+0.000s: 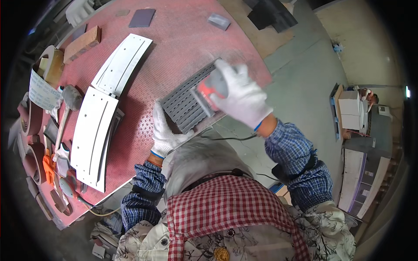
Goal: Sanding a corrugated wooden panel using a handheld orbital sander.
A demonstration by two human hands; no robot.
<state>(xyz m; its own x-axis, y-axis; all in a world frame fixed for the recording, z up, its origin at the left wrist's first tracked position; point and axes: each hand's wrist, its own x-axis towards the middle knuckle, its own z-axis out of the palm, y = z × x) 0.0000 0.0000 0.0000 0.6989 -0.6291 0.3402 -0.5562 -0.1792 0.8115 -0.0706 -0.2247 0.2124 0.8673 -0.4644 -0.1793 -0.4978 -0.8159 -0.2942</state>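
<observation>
At frame centre, I see the panel (179,101) slant lengthwise up-right from the left hand (164,134), grip unclear, beneath the sander (216,85) my right hand (244,93) clasps.

Workshop. Wide red textured workbench (187,41) carries grey-headed, pale-handled mallet (72,98) and brown looped abrasive belts (38,158), left. Grey concrete-like floor (305,61), right.

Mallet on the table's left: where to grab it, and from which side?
Probably mid-handle on the mallet, fingers across it, coming from above and the right. The pale handle is slim and long, unlike the bulky grey head; red table shows along its right, while orange-handled scissors crowd its lower end.
</observation>
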